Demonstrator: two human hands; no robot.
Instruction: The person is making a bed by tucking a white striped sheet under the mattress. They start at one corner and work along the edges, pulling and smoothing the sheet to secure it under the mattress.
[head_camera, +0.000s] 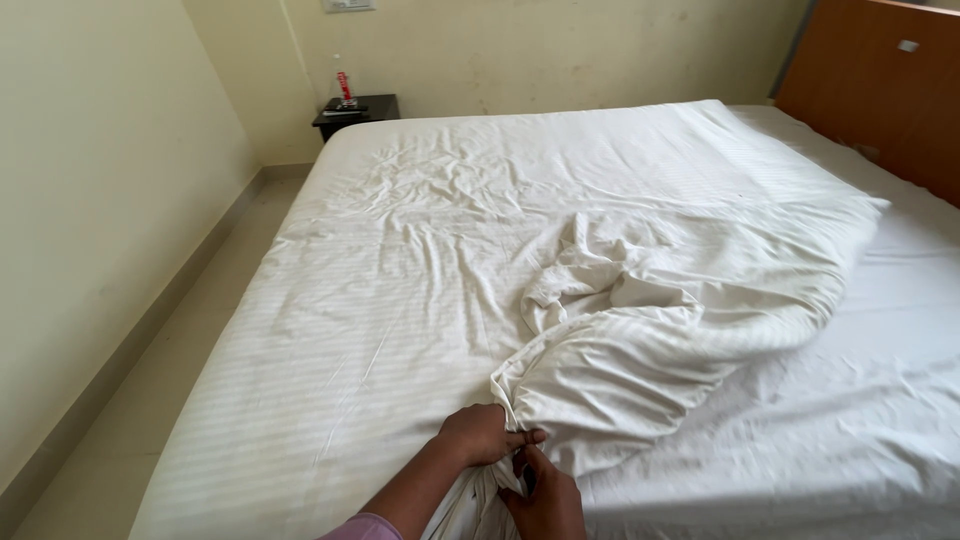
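Nearest us, our left hand (482, 435) and right hand (545, 495) pinch together on a gathered corner of the white duvet (640, 330), bunched at the bed's near edge. Our grip looks thin — the corner could slip free. Far off, a red-labelled bottle (344, 87) stands on a black nightstand (357, 112) — a pale wall plate (347, 5) sits above.

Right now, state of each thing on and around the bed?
Left hand: fingers closed on the bunched edge of the duvet.
Right hand: fingers pinching the same bunch from below.
Duvet: white, crumpled, lying in a heap across the bed.
Bed sheet: white, striped, wrinkled, spread over the mattress.
Nightstand: dark, in the far corner, with a red bottle standing upright on it.
Headboard: wooden, along the right side.
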